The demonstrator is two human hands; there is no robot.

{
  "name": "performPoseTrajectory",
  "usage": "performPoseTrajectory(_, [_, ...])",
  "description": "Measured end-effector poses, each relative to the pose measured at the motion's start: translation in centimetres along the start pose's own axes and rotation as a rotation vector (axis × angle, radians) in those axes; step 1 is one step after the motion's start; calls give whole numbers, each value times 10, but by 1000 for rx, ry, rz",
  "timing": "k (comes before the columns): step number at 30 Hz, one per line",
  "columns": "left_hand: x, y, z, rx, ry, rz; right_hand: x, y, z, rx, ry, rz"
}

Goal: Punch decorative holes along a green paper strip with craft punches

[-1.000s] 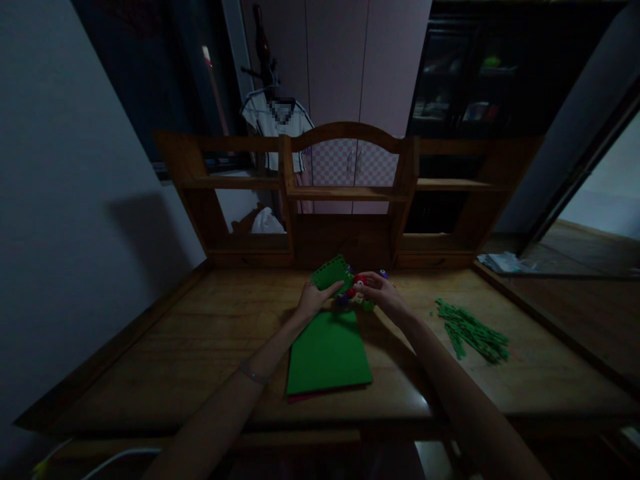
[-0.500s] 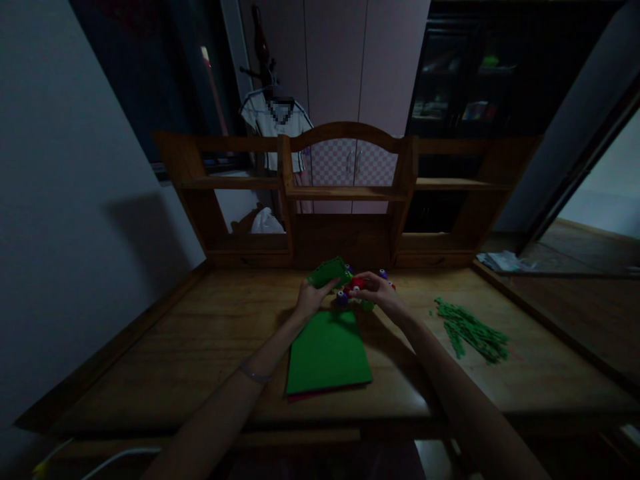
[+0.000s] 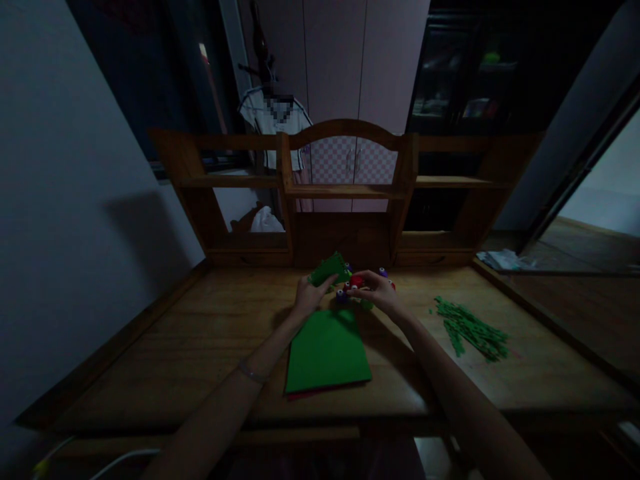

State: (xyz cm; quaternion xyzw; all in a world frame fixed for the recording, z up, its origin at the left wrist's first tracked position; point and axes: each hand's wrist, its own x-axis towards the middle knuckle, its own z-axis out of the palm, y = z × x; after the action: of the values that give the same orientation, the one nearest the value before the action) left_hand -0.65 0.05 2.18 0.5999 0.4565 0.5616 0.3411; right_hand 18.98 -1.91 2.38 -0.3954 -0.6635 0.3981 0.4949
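My left hand (image 3: 309, 295) is closed on a green piece with a notched edge (image 3: 329, 268), held tilted above the desk. Close to its right, my right hand (image 3: 375, 289) pinches a small red object with a white eye-like dot (image 3: 356, 283). Around the hands are several small purple, red and green pieces, among them a purple one (image 3: 341, 295) and a green one (image 3: 367, 305), partly hidden by my fingers. Below the hands lies a stack of green sheets (image 3: 327, 353), with a red edge showing underneath.
Many thin green strips (image 3: 473, 330) lie in a pile on the right of the wooden desk (image 3: 200, 333). A wooden shelf unit (image 3: 345, 193) stands along the back edge. A white cable (image 3: 125, 455) runs at the lower left.
The green piece in my left hand has tilted slightly more upright. My right hand and the red object have shifted very little.
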Motion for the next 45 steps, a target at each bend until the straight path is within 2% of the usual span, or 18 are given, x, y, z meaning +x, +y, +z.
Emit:
performPoseTrajectory(6, [-1,3,0,-11,48,16,0,1,3,-30,-30,40])
performPoseTrajectory(11, [-2,1,-1,-9,42,71,-1,-1,3,-30,-37,36])
performPoseTrajectory(30, [-5,-3,-4,32,-136,128,-2,-2,5,-9,-45,37])
performPoseTrajectory(37, [-7,-4,-2,5,-149,95,-3,-5,5,-10,-40,37])
performPoseTrajectory(45, [-1,-16,1,24,-133,28,-4,-5,2,-46,-57,49])
